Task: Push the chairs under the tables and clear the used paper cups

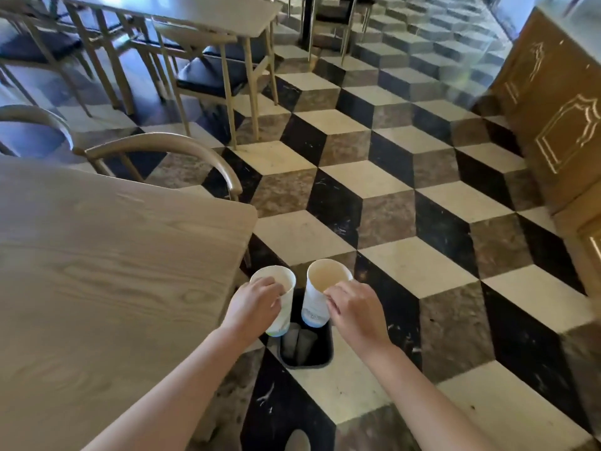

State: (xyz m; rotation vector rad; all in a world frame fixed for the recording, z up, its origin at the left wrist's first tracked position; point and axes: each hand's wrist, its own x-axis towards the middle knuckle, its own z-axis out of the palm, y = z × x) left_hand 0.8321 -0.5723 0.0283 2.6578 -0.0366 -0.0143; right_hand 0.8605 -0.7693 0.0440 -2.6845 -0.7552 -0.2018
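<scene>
My left hand (252, 302) and right hand (353, 307) each pinch a cup (282, 288), (322, 288) at the rim over the bin (325, 356); light, crushable paper, so I grip gently.

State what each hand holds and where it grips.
Left hand holds a paper cup by its rim; right hand holds another cup likewise.

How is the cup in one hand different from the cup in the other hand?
The left cup looks clean white inside; the right cup has a brownish stain inside. The left hand wraps the left cup's side; the right hand pinches the right cup at its rim. Both are white paper cups, held above the black bin.
</scene>
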